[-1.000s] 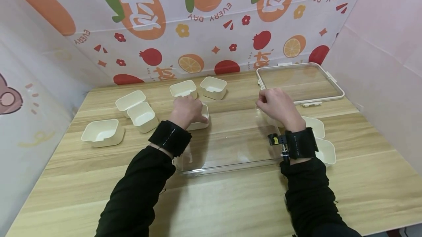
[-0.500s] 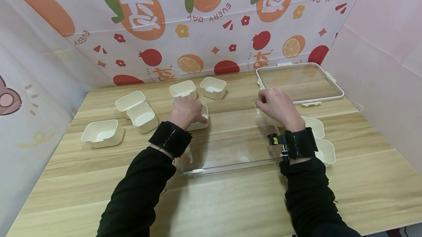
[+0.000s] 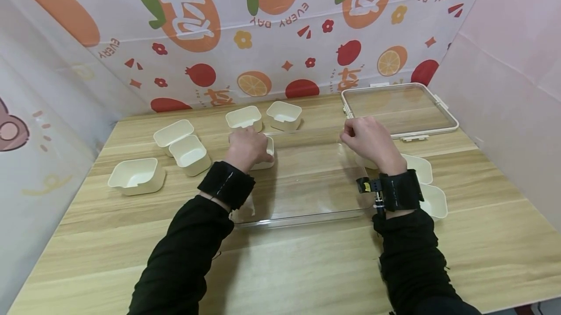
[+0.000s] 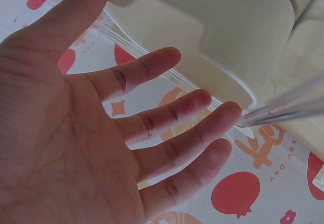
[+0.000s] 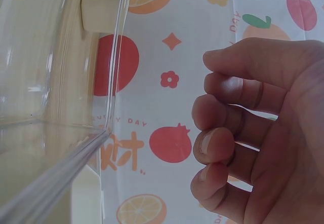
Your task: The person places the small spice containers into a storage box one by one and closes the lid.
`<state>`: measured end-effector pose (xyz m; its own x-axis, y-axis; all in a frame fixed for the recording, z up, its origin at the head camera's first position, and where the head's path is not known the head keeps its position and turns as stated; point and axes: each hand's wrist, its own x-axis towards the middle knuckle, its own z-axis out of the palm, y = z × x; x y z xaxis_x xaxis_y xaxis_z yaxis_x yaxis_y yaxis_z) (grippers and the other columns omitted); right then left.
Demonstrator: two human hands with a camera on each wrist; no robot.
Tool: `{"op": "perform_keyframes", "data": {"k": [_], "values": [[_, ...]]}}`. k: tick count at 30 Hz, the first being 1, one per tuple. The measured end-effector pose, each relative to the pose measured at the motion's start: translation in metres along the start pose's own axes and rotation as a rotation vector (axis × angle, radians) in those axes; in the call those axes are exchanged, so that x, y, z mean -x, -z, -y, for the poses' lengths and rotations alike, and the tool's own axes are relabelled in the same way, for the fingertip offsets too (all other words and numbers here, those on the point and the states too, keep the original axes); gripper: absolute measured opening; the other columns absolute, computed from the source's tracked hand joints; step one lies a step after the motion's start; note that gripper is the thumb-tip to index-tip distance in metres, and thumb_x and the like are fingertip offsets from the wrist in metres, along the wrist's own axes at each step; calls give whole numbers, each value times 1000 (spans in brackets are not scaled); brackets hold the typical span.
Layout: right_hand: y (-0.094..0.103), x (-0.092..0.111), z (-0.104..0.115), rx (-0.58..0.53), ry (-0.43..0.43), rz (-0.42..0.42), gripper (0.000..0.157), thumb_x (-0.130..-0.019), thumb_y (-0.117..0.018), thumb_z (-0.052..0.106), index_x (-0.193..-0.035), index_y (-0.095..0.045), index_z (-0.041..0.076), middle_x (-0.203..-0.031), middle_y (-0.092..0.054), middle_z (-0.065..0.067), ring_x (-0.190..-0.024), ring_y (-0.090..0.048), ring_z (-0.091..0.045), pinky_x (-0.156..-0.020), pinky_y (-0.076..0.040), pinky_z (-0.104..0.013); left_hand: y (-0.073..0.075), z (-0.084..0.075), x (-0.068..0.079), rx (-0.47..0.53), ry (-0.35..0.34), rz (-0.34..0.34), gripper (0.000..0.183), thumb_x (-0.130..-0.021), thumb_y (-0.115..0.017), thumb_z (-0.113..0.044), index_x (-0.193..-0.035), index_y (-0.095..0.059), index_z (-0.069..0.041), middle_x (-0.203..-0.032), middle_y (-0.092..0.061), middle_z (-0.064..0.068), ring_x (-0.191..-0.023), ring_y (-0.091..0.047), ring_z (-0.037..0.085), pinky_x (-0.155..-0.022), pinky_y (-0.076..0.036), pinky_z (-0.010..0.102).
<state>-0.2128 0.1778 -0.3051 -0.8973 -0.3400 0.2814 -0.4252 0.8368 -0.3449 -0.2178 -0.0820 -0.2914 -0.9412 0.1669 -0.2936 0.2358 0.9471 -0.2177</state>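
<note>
My left hand [image 3: 247, 148] is over the back left corner of a clear plastic bin [image 3: 302, 221]. Just under it is a cream plastic box [image 3: 266, 163], partly hidden by the hand. In the left wrist view the fingers [image 4: 172, 153] are spread and nearly straight, with the thumb overlapping the edge of the cream box [image 4: 228, 26]. Above the bin's right end, my right hand [image 3: 371, 143] hangs loosely curled. The right wrist view shows nothing in its fingers [image 5: 215, 145], and they are apart from the bin's wall [image 5: 114, 67].
Several cream boxes stand on the wooden table [image 3: 307, 266], among them a left box [image 3: 137, 178] and a back box [image 3: 284, 116]. More cream boxes [image 3: 434, 203] are by my right wrist. A clear lid [image 3: 438, 132] with a white frame lies at the back right.
The clear bin has shifted slightly away from me and to the left, and the cream box under my left hand has shifted a little with it. My right hand has stayed in place.
</note>
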Motion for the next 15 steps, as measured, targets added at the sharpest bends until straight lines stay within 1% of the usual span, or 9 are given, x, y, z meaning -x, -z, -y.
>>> {"op": "perform_keyframes", "data": {"k": [5, 9, 12, 15], "values": [[1, 0, 0, -6, 2, 7, 15, -83, -54, 10, -69, -61, 8, -60, -50, -4, -53, -41, -18, -47, -31, -30, 1, -1, 2, 4, -1, 8, 52, -79, -59, -52, -106, -62, -7, -105, -52, 19, -89, -50, 34, -70, -49, 46], [1, 1, 0, -10, 1, 9, 15, -83, -54, 11, -69, -60, 8, -60, -50, -4, -53, -41, -18, -47, -30, -30, 5, 2, 5, 13, -21, 9, 63, -80, -55, -57, -116, -57, -5, -112, -51, 20, -94, -49, 33, -76, -48, 47], [1, 0, 1, -9, 0, 8, 15, -83, -54, 11, -69, -60, 8, -60, -49, -4, -53, -41, -18, -47, -30, -29, 9, 5, 9, 45, -43, -28, 70, -80, -53, -60, -122, -51, -4, -118, -49, 21, -100, -49, 35, -83, -46, 50], [1, 0, 0, -7, -2, 10, 15, -83, -54, 11, -69, -60, 8, -59, -49, -5, -53, -41, -19, -47, -30, -29, 11, 10, 11, 97, -70, -94, 68, -79, -55, -60, -118, -51, -4, -118, -48, 20, -101, -47, 37, -85, -43, 54]]}}
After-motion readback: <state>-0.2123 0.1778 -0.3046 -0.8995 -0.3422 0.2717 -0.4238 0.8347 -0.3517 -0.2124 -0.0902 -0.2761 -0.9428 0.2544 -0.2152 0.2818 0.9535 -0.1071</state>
